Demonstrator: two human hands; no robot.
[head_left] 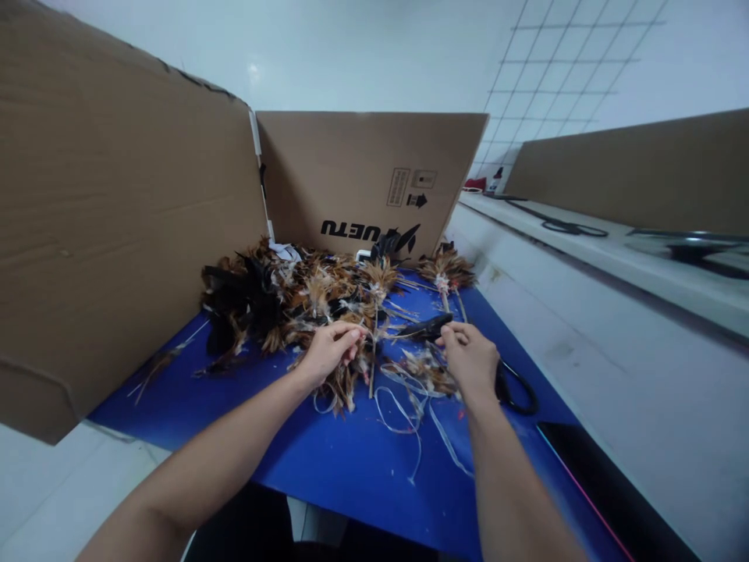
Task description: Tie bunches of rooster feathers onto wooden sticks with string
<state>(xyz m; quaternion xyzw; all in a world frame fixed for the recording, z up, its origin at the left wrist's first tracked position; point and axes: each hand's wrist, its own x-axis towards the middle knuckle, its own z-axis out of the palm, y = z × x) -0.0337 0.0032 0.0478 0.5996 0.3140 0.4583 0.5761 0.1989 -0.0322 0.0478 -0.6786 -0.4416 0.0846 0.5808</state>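
A black feather (426,328) is stretched between my two hands above the blue table (328,476). My right hand (470,357) pinches its dark end. The fingers of my left hand (332,351) are pressed together at the thin, pale end of its quill. Brown feathers (319,285) lie heaped behind and left of my left hand, with black feathers (243,297) at the heap's left side. A feather bunch on a stick (379,277) lies just beyond the gap between my hands. Pale string (401,421) curls over the table below them.
Cardboard panels stand at the left (129,179) and back (351,172). Black-handled scissors (520,390) lie beside my right wrist, partly hidden. A black phone-like slab (602,484) is at the right edge. Another feather bunch (448,273) lies at the back right, near a white ledge (614,254).
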